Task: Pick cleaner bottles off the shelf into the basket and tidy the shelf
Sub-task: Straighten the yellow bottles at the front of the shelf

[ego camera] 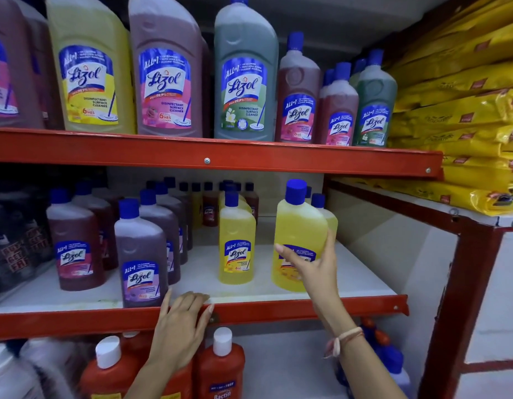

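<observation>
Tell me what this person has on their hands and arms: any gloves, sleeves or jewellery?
No gloves: both hands are bare, and no sleeve shows on either forearm. The right hand has a thin pinkish thread band tied round its wrist, with a loose end hanging down. The left hand and its wrist carry nothing that I can see.

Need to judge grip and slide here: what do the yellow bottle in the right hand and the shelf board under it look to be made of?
Yellow bottle: looks like translucent plastic, smooth and slightly glossy; the liquid's colour shows through, with an opaque blue cap and a printed label. Shelf board: a white, smooth, matt surface, possibly laminate or painted board; can't say which. Its red front rail looks like painted metal, with visible bolts.
</observation>
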`<state>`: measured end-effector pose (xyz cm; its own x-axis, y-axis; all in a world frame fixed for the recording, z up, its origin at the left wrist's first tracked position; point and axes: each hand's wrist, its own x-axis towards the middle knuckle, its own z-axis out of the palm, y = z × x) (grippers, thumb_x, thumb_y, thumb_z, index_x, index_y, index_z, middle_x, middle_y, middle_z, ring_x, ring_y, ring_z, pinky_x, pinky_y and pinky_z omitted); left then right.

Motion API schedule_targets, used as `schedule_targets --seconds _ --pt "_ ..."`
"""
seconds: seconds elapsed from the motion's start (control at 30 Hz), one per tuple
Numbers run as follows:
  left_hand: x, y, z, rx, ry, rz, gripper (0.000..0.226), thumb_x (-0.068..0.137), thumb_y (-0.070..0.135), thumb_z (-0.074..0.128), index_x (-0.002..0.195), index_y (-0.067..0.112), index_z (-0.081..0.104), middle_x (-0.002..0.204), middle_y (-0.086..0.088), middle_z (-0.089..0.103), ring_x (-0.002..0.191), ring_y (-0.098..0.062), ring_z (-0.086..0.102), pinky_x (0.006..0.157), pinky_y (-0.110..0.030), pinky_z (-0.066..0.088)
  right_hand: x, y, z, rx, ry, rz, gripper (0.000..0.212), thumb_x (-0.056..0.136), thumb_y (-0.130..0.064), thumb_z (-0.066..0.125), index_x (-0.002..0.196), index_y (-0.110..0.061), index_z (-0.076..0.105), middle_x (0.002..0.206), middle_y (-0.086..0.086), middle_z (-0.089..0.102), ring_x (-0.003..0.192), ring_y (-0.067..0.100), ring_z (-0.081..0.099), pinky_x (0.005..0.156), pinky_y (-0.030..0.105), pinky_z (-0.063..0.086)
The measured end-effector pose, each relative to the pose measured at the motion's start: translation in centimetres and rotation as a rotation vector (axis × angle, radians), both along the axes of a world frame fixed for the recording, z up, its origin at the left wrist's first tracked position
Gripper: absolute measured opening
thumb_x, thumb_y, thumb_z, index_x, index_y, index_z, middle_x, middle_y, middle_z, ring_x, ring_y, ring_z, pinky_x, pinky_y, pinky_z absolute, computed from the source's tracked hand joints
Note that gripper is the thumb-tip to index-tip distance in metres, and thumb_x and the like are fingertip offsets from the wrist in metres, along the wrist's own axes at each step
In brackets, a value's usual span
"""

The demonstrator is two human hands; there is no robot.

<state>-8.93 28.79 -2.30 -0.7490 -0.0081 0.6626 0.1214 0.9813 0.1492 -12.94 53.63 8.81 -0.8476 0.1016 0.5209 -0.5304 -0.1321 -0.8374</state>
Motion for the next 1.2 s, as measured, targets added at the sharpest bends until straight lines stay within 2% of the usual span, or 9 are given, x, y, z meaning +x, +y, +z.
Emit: schedule_targets --seconds 0.07,0.13,0.23,0.43,0.63,0.83,1.0,1.1,1.2 --pt "0.0 -0.1 0.0 0.000 -0.005 -0.001 0.062 0.094 0.056 0.010 0.104 0.026 0.063 0.101 0.009 0.068 0.104 -0.011 0.060 0.113 -0.030 -0.001 -0.3 0.3 0.3 -0.059 -0.075 0.189 0.093 0.052 -0.030 0.093 0.131 -0.020 0.045 0.112 0.010 0.071 0.094 0.029 0.072 0.064 0.037 0.061" --pt "0.0 -0.1 -0.2 -0.003 -0.011 -0.001 0.061 0.093 0.057 0.011 0.105 0.027 0.063 0.102 0.010 0.068 0.107 -0.011 0.059 0.113 -0.030 -0.001 -0.9 0.6 0.3 -0.151 -0.116 0.382 0.095 0.046 -0.032 0.095 0.128 -0.013 0.051 0.109 0.010 0.072 0.097 0.030 0.071 0.072 0.039 0.059" --pt "-0.1 -0.1 -0.2 -0.004 -0.020 0.002 0.060 0.093 0.057 0.011 0.107 0.028 0.062 0.104 0.011 0.067 0.110 -0.011 0.058 0.113 -0.030 -0.002 -1.5 0.9 0.1 -0.206 -0.145 0.635 0.085 0.048 -0.031 0.095 0.119 -0.008 0.055 0.099 0.007 0.075 0.093 0.026 0.071 0.074 0.039 0.059" --pt "-0.3 -0.3 -0.4 -0.001 -0.052 0.006 0.063 0.092 0.058 0.007 0.110 0.029 0.061 0.108 0.011 0.066 0.113 -0.011 0.056 0.112 -0.030 -0.002 -2.4 1.4 -0.9 -0.260 -0.159 0.856 0.069 0.046 -0.033 0.095 0.104 -0.006 0.067 0.091 0.008 0.076 0.087 0.023 0.073 0.073 0.038 0.060" --pt "-0.5 -0.5 -0.6 0.002 -0.076 0.003 0.054 0.093 0.055 0.014 0.112 0.030 0.059 0.113 0.011 0.065 0.121 -0.011 0.051 0.113 -0.033 0.001 -3.9 4.5 -0.4 -0.119 -0.169 0.731 0.070 0.046 -0.033 0.095 0.104 -0.007 0.065 0.092 0.009 0.077 0.085 0.024 0.073 0.072 0.038 0.060" --pt "-0.5 -0.4 -0.6 0.007 -0.070 -0.009 0.058 0.094 0.055 0.012 0.109 0.028 0.061 0.113 0.012 0.066 0.127 -0.012 0.045 0.112 -0.032 0.001 -5.8 7.9 0.4 0.132 -0.181 0.440 0.101 0.044 -0.039 0.095 0.128 -0.005 0.050 0.104 0.012 0.073 0.090 0.026 0.071 0.072 0.034 0.060" --pt "-0.5 -0.4 -0.6 0.007 -0.052 -0.019 0.054 0.093 0.053 0.016 0.111 0.028 0.060 0.116 0.013 0.065 0.131 -0.011 0.041 0.113 -0.034 0.002 -7.5 9.4 -0.4 0.202 -0.197 0.343 0.097 0.045 -0.040 0.094 0.128 -0.013 0.051 0.120 0.020 0.067 0.101 0.032 0.068 0.082 0.038 0.059" --pt "-0.5 -0.4 -0.6 0.010 -0.047 -0.024 0.050 0.093 0.052 0.020 0.113 0.029 0.060 0.118 0.013 0.064 0.132 -0.010 0.038 0.114 -0.034 0.002 -8.1 9.8 -0.9 0.210 -0.215 0.307 0.098 0.043 -0.039 0.095 0.127 -0.017 0.050 0.119 0.019 0.068 0.102 0.033 0.069 0.081 0.038 0.060" --pt "-0.4 -0.6 -0.7 0.011 -0.047 -0.026 0.050 0.093 0.052 0.020 0.115 0.029 0.059 0.120 0.012 0.063 0.133 -0.010 0.037 0.114 -0.035 0.002 -8.1 10.0 -1.1 0.235 -0.228 0.301 0.099 0.041 -0.040 0.095 0.127 -0.020 0.051 0.113 0.011 0.072 0.099 0.028 0.071 0.074 0.032 0.060"
